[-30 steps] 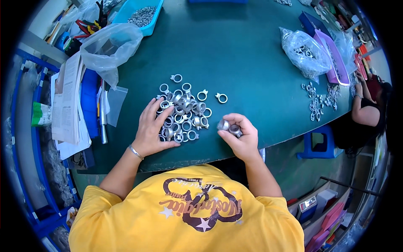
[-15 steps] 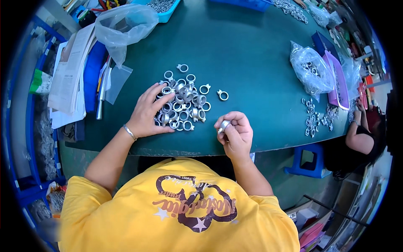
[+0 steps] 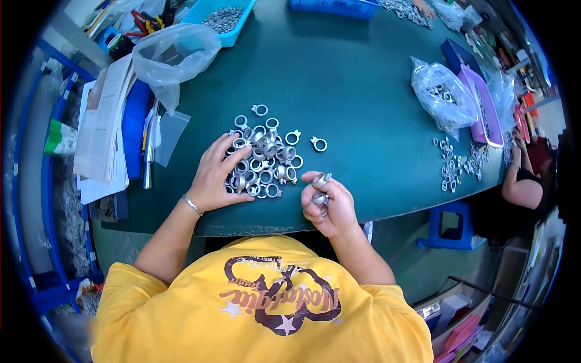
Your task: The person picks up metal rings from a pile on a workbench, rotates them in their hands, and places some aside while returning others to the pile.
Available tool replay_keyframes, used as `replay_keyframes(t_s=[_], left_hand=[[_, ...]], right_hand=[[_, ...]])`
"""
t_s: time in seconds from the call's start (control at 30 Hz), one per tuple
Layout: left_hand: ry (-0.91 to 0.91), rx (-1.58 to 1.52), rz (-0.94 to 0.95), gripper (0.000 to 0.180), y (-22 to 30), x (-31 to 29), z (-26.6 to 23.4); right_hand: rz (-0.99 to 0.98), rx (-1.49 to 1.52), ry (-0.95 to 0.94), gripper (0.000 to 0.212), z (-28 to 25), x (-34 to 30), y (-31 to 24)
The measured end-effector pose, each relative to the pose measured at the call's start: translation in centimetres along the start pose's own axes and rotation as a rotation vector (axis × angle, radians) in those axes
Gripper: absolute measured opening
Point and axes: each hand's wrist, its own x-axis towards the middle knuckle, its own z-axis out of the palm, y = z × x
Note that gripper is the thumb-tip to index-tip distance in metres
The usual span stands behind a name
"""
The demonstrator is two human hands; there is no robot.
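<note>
Small silvery metal rings, each with a short stub on its side, lie in a heap (image 3: 266,154) in front of me on the green table. Spread around the heap's left edge is my left hand (image 3: 212,178), its thumb and fingers apart and touching the outer rings. To the right, near the table's front edge, my right hand (image 3: 336,212) is closed around metal rings (image 3: 321,198). At least two show: one at the fingertips and one lower, against the palm; any others are hidden. One loose ring (image 3: 314,141) sits just right of the heap.
At left are a paper stack (image 3: 106,130) and a clear plastic bag (image 3: 175,54). A turquoise tray (image 3: 229,39) of small parts stands at the back. At right are a bag of rings (image 3: 445,100), a purple basket (image 3: 493,130), scattered rings and another person (image 3: 520,187).
My right hand has turned and its fingers have shifted, so two rings now show in it instead of one. My left hand stays beside the heap. The whole view has shifted slightly.
</note>
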Motion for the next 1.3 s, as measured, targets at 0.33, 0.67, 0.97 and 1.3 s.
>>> replay_keyframes(t_s=[0.33,0.67,0.97,1.3], left_hand=[[0.015,-0.035,-0.002,0.092,-0.3,0.0,0.3],[0.014,-0.038,-0.006,0.091,-0.4,-0.1,0.3],[0.016,-0.061,-0.012,0.09,-0.3,0.0,0.1],[0.019,-0.057,-0.014,0.09,-0.5,-0.2,0.2]], right_hand=[[0.028,0.104,-0.024,0.026,-0.7,0.0,0.5],[-0.175,-0.127,-0.012,0.024,-0.3,0.2,0.6],[-0.179,-0.117,-0.031,0.026,-0.4,0.4,0.8],[-0.06,0.274,-0.155,0.037,0.4,-0.1,-0.8]])
